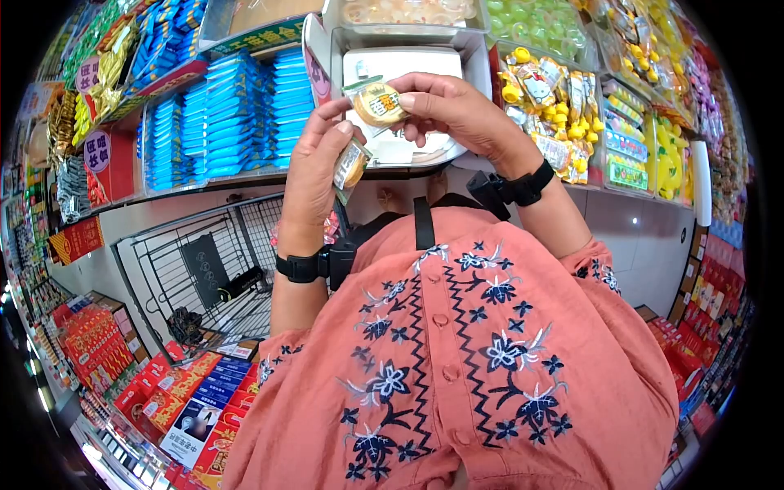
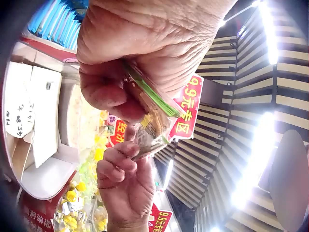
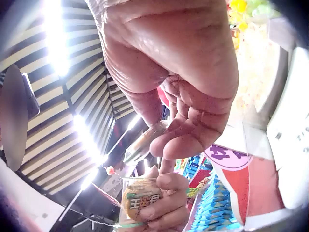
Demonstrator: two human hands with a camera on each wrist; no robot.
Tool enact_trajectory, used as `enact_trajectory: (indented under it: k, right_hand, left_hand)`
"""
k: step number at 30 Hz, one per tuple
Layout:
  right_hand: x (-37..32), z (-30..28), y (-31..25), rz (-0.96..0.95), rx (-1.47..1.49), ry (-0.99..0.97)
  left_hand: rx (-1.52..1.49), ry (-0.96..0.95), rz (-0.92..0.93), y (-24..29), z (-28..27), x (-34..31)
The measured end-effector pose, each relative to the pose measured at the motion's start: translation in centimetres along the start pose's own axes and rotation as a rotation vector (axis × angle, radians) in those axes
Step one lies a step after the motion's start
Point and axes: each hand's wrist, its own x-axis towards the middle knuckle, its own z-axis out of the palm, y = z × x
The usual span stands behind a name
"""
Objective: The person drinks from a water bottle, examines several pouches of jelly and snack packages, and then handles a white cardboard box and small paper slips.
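Note:
In the head view my right hand [image 1: 465,114] pinches a round biscuit in a clear wrapper [image 1: 377,106], face up, between thumb and fingers. My left hand [image 1: 312,167] holds a second wrapped biscuit [image 1: 352,169] under its thumb, lower and to the left. The left fingertips reach up to the edge of the first wrapper. The right wrist view shows printed characters on the left hand's biscuit [image 3: 140,198], with the other packet [image 3: 142,144] seen nearly edge-on. Both hands are over a bin holding a white carton [image 1: 420,65].
Stacks of blue packets [image 1: 233,114] stand left of the bin, and packs with yellow toy ducks [image 1: 551,106] lie to its right. A black wire shopping cart [image 1: 204,261] is below on the left. Red gift boxes [image 1: 163,392] are stacked behind it.

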Motion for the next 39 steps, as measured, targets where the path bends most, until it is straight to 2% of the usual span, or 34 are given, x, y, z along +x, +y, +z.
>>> enact_trajectory:
  k: [2,5,9,16,19,25,29,39]
  right_hand:
    - [0.2,-0.4,0.3,0.048,0.096,-0.071]
    - [0.5,-0.4,1.0,0.117,0.186,-0.151]
    - [0.5,0.2,0.9,0.168,0.237,-0.193]
    - [0.8,-0.3,1.2,0.138,0.051,-0.071]
    - [0.4,-0.9,0.6,0.082,0.094,-0.04]
    - [-0.1,-0.4,-0.8,0.061,0.052,-0.043]
    - [0.2,-0.4,-0.3,0.065,-0.051,-0.018]
    - [0.6,-0.4,0.0,0.073,-0.077,-0.011]
  left_hand:
    - [0.07,0.008,0.013,0.8,0.8,-0.2]
    - [0.158,-0.084,-0.036,1.2,0.9,0.5]
    - [0.164,-0.082,-0.058,0.8,0.3,1.2]
    - [0.155,-0.059,-0.112,1.0,-0.4,1.5]
    - [0.155,-0.029,-0.113,1.1,-0.6,1.5]
    - [0.192,-0.013,-0.106,1.6,-0.2,1.2]
    - [0.179,0.012,-0.081,1.4,0.0,1.3]
    - [0.111,0.034,-0.036,1.7,-0.6,1.1]
